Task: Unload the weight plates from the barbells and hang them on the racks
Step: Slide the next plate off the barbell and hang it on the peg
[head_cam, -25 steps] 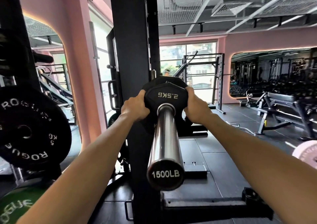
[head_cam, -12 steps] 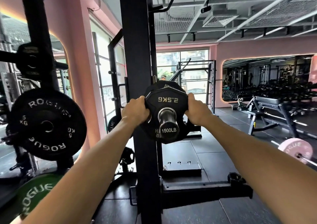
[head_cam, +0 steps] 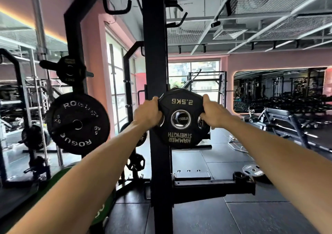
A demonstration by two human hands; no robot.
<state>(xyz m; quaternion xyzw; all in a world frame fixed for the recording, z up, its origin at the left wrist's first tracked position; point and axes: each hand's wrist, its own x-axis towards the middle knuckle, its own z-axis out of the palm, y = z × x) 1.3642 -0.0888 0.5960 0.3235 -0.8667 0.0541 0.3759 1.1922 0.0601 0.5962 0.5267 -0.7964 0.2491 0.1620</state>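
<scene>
Gym, black rack upright (head_cam: 155, 58) centre. Left hand (head_cam: 148, 114) and right hand (head_cam: 213, 112) grip opposite rims of 2.5 kg plate (head_cam: 181, 135) just right of upright, level with barbell end (head_cam: 183, 119) seen through bore. Advice: pull straight along sleeve, keep plate square, avoid binding.

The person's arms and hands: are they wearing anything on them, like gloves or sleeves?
No. Both forearms are bare right up to the picture's edge, with no sleeves in view. The left hand and right hand have no gloves, and I can't see any rings, watch or wristbands.

Small plate (head_cam: 181, 119) at centre, before upright post (head_cam: 156, 54); bigger plate (head_cam: 77, 124) at nine o'clock; bench (head_cam: 280, 119) at three.
</scene>
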